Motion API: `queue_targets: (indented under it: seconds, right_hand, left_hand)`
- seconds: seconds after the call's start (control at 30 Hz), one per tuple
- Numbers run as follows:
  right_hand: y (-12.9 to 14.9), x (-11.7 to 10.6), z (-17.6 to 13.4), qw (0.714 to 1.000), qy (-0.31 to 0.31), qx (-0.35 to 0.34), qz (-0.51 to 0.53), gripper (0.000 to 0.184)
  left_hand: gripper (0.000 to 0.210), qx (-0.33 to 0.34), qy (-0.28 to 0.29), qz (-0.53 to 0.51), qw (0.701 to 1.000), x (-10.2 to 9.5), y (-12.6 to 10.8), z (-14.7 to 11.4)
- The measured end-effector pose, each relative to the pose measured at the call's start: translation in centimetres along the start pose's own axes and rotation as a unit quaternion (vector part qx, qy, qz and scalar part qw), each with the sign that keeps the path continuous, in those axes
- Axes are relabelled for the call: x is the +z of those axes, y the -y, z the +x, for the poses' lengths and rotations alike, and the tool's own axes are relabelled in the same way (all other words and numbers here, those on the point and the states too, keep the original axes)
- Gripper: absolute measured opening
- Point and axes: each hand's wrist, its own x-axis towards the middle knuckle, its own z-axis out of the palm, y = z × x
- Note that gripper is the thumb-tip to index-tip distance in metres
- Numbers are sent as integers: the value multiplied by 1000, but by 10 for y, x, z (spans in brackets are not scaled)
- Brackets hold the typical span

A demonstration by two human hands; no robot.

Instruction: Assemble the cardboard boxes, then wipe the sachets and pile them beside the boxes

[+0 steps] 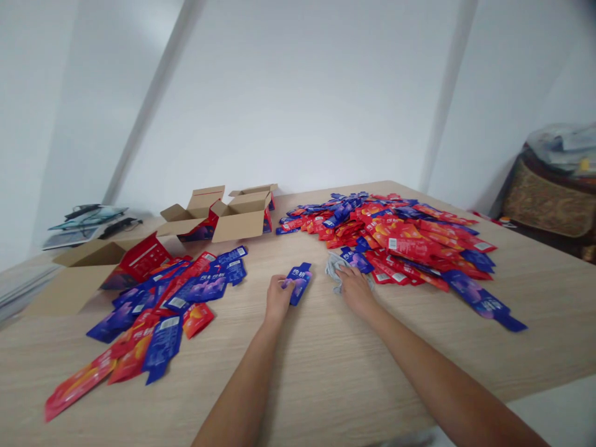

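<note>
My left hand (279,297) pinches a small blue pouch (300,280) by its left edge, just above the table. To the right of it, my right hand (354,288) is closed on a crumpled grey cloth (333,266), beside a blue pouch (357,259) at the edge of a big heap. That heap of red and blue pouches (405,239) spreads over the right side of the table. A smaller group of red and blue pouches (200,285) lies to the left of my left hand.
Open cardboard boxes stand on the left: a near box (69,282), a middle box (198,208) and another box (239,217) by the wall. Stacked flat items (86,223) lie at the far left. A brown patterned seat (552,198) with bags stands beyond the wooden table (326,372).
</note>
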Motion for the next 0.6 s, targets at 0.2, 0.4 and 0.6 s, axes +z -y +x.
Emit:
queue_targets:
  seconds: [0.2, 0.4, 0.6]
  right_hand:
    - [-1, 1, 4, 999, 13, 9, 31, 50]
    - [-1, 0, 3, 999, 2, 7, 32, 47]
    - [-5, 5, 5, 995, -59, 69, -36, 45]
  left_hand:
    - [47, 38, -184, 150, 971, -29, 9, 15]
    - [44, 99, 0, 348, 932, -19, 13, 8]
    - [56, 23, 0, 457, 889, -36, 23, 25]
